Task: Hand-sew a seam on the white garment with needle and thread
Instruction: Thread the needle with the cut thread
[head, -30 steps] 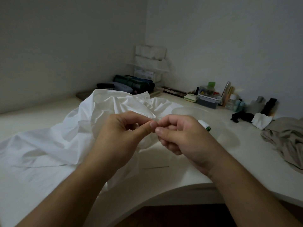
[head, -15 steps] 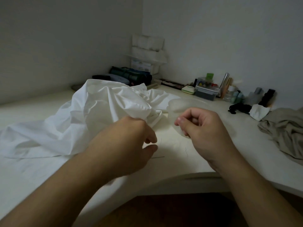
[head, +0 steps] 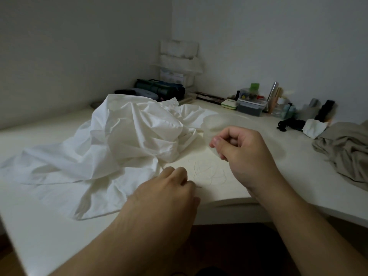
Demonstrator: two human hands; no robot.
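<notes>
A: Head view. We log the white garment (head: 119, 148) crumpled in a heap on the left half of the cream table (head: 258, 176), one edge trailing toward the near rim.

B: We note the left hand (head: 167, 194) low at the table's front edge, knuckles up, fingers curled down onto the surface just beside the garment's hem. A thin dark sliver, likely the needle (head: 199, 186), pokes out past its fingertips; we cannot tell whether the fingers actually pinch it.

A: We record the right hand (head: 242, 150) raised above the table, fingers curled in, thumb against forefinger. It seems to pinch something small and pale; we cannot tell what.

B: Loose thread (head: 207, 172) lies in loops on the table between the two hands.

A: Along the back wall we see a clear lidded box (head: 251, 105), and a beige cloth (head: 346, 150) at far right.
</notes>
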